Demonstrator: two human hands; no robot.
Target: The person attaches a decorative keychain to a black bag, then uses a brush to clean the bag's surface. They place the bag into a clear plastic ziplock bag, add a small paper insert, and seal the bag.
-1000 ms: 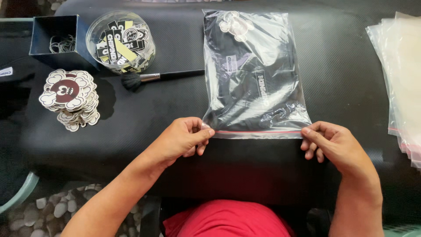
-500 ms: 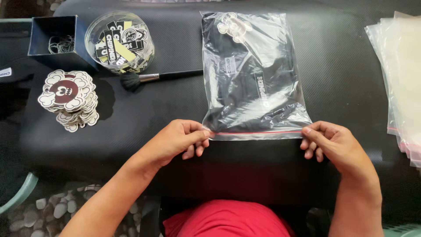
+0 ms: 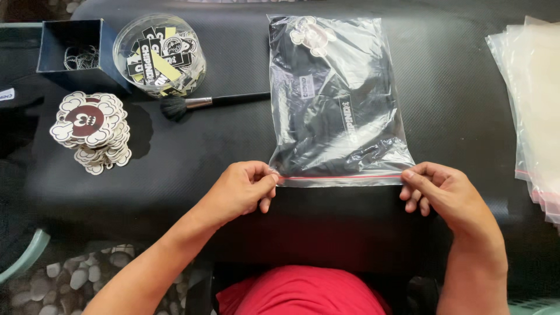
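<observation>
Pinching the zip bag (image 3: 338, 99) at both ends of its red seal strip (image 3: 341, 177), left hand (image 3: 242, 189) and right hand (image 3: 440, 189) risk a gapped closure if the bulky dark garment (image 3: 326, 116) bows the seal.

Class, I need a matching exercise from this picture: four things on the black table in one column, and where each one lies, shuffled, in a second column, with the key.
1. zip bag
2. brush
3. round tub
4. empty bags

a. right edge of the table
b. beside the blue box
c. pinched by left hand and right hand
d. between tub and zip bag

Pairs: 1-c, 2-d, 3-b, 4-a
</observation>
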